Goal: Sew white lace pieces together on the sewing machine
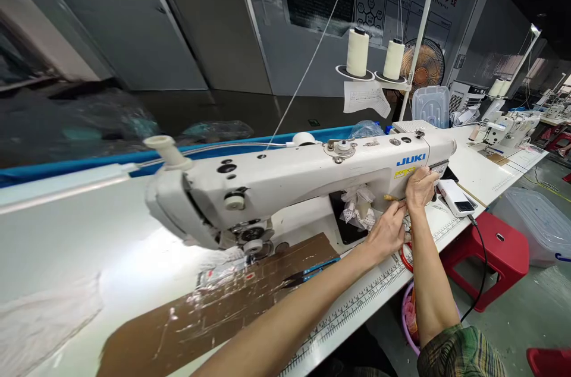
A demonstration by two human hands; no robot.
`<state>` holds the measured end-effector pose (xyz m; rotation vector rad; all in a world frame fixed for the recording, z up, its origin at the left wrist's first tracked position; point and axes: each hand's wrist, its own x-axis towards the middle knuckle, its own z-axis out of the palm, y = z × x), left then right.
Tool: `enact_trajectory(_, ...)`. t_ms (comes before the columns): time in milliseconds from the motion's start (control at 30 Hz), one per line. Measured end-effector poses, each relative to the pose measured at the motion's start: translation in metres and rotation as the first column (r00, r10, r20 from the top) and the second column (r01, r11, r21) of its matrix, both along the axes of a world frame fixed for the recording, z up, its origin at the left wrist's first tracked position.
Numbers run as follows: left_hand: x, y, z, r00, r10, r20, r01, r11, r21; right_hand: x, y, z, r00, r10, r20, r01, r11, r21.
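A white JUKI sewing machine stands across the table. Both hands meet at the right end of its body, under the blue lettering. My left hand is closed, its fingertips pinched together by a small tool with a yellowish handle. Just above and to the right, my right hand has its fingers curled in against the machine. Whatever either hand pinches is too small or too covered to make out. White dotted, gauzy fabric lies left of the hands. Below them shows a red handle loop.
Blue thread snips lie on the brown board by the needle area. A ruler strip runs along the table's front edge. A white device with a black cable sits to the right. Beside the table stands a red stool.
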<state>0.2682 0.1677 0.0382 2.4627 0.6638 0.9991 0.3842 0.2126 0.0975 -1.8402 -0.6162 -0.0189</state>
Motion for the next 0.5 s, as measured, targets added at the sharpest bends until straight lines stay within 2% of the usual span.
enact_trajectory(300,-0.001,0.000,-0.001,0.999,0.011,-0.050,-0.011,1.000,0.004,0.002,-0.004,0.005,0.994,0.065,-0.086,-0.065,0.998,0.000)
enact_trajectory(400,-0.003,-0.001,0.002,0.994,-0.001,-0.107,0.003,1.000,0.018,-0.001,-0.017,0.008,0.986,0.131,-0.105,-0.128,0.991,0.041)
enact_trajectory(500,-0.007,-0.001,0.010,0.994,-0.033,-0.102,0.034,0.999,0.002,-0.020,-0.045,0.008,0.972,0.222,-0.080,-0.214,0.971,0.104)
